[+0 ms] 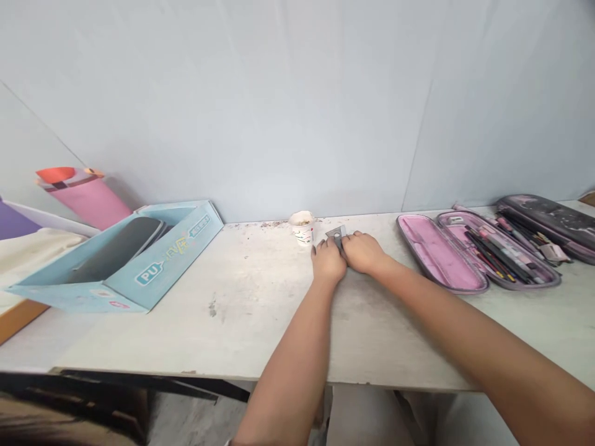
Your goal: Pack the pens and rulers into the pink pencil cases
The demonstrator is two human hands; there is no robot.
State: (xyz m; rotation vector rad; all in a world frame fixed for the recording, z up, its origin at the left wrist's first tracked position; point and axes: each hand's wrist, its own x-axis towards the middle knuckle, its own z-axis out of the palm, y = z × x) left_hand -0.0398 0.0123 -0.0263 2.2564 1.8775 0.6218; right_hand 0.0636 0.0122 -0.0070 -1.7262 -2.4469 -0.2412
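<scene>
**Hands:** L hand (328, 260) and R hand (363, 253) rest side by side on far part of table, touching each other at the knuckle side. Both palms down.

**Fingers:** Both sets held together, slightly curled, tips down. L fingertips and R fingertips meet near edge of small grey metal plate (336, 235), which has a round hole and sits btwn & just beyond the hands. Plate's lower part hidden by fingers. Clamped vs. merely touching: cannot tell.

**Nearby:** Paper cup (302, 228), upright, white w/ small print, some contents at top, just L of plate, near L hand, not touching it.

**Rest:** Open pink-lined pencil case (439, 254) to R of R hand, holding pens & pencils (497, 260) in its R half. Dark pencil case (548, 217) beyond it. Blue cardboard box (116, 260) w/ "PU" print on L of worn white table (209, 322). Pink roll (86, 201) stands past box, tilted against wall.
</scene>
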